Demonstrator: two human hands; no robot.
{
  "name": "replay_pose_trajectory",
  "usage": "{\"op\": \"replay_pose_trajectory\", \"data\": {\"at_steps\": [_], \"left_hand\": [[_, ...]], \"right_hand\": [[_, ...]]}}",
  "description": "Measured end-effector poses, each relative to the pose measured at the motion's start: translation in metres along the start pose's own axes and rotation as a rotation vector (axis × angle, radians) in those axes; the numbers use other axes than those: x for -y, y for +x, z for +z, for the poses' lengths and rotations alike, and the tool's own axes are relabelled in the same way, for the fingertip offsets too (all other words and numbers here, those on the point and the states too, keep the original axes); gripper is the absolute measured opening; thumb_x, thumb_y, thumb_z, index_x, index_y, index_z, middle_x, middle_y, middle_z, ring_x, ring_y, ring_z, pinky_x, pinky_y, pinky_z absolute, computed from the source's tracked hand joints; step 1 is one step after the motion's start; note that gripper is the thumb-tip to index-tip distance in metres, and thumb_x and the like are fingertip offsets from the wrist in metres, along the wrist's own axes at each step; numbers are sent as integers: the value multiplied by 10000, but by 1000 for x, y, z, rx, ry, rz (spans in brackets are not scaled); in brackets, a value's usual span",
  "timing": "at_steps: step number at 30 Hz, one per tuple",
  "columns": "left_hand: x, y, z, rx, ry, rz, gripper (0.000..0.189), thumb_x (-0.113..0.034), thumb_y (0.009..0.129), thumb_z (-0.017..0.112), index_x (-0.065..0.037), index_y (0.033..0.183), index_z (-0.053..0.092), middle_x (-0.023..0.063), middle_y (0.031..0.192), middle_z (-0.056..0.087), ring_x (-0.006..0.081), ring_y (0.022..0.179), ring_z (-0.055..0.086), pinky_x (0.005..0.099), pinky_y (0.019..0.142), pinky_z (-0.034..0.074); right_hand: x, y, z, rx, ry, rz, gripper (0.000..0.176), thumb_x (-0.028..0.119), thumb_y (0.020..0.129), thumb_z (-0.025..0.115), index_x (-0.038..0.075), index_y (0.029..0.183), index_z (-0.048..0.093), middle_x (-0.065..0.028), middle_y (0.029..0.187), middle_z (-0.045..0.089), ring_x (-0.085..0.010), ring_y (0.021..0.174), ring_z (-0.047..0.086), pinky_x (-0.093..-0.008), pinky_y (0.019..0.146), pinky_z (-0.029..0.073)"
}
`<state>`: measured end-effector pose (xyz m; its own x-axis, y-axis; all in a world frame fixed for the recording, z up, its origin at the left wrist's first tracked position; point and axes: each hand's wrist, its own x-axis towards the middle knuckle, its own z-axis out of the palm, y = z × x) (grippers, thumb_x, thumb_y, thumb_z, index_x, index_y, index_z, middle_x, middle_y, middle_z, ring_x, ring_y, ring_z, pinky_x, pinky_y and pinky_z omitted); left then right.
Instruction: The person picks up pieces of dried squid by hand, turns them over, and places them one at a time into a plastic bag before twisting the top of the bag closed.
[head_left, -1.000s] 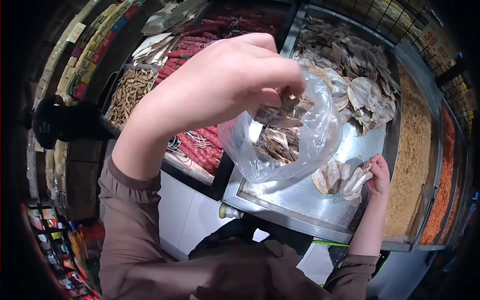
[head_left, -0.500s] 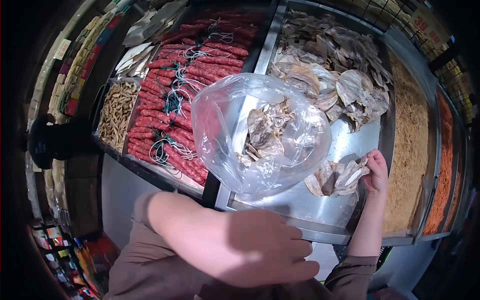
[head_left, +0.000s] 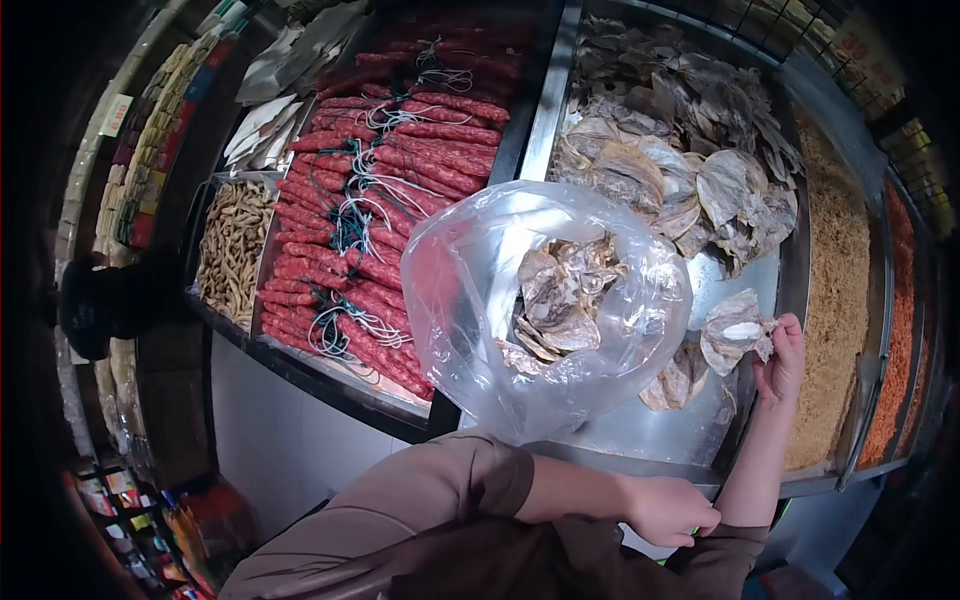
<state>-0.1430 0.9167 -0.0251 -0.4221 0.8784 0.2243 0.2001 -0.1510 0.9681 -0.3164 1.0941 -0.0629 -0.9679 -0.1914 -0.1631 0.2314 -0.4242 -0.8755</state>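
My right hand (head_left: 783, 362) pinches a dried cuttlefish (head_left: 733, 328) by its narrow, ragged end, and its pale round body sticks out to the left. Another dried piece (head_left: 672, 380) lies below it on the metal tray (head_left: 620, 430). A clear plastic bag (head_left: 450, 300), its mouth spread wide, rests on the tray edge with several dried cuttlefish (head_left: 565, 300) inside. My left hand (head_left: 672, 510) reaches across my body, its fingers curled at the cuff of my right sleeve (head_left: 735, 548). Its fingertips are partly hidden.
A heap of dried cuttlefish (head_left: 690, 120) fills the tray's back. Red sausages (head_left: 390, 200) tied with string lie to the left, beside small brown dried pieces (head_left: 235, 240). Bins of tan flakes (head_left: 835, 280) and orange dried goods (head_left: 897, 330) stand right. Packed shelves (head_left: 150, 150) line the far left.
My left hand has moved right and drawn back to my right sleeve. My right hand has lifted one dried cuttlefish apart from the other piece. The view has shifted slightly.
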Motion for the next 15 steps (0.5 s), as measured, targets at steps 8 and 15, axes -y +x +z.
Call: {"op": "replay_pose_trajectory", "data": {"at_steps": [8, 15], "left_hand": [[0, -5, 5, -73, 22, 34, 235, -127, 713, 679, -33, 901, 575, 159, 849, 623, 385, 813, 609, 481, 692, 484], [-5, -2, 1, 23, 16, -217, 226, -140, 637, 704, -9, 783, 591, 178, 791, 639, 397, 800, 614, 482, 683, 485]], "right_hand": [[88, -35, 138, 33, -351, -385, 127, -12, 866, 651, 18, 939, 552, -90, 898, 649, -130, 783, 622, -241, 722, 504], [56, -17, 274, 320, -843, -364, 126, -14, 754, 772, -10, 823, 667, -60, 786, 682, -85, 693, 631, -220, 614, 497]]}}
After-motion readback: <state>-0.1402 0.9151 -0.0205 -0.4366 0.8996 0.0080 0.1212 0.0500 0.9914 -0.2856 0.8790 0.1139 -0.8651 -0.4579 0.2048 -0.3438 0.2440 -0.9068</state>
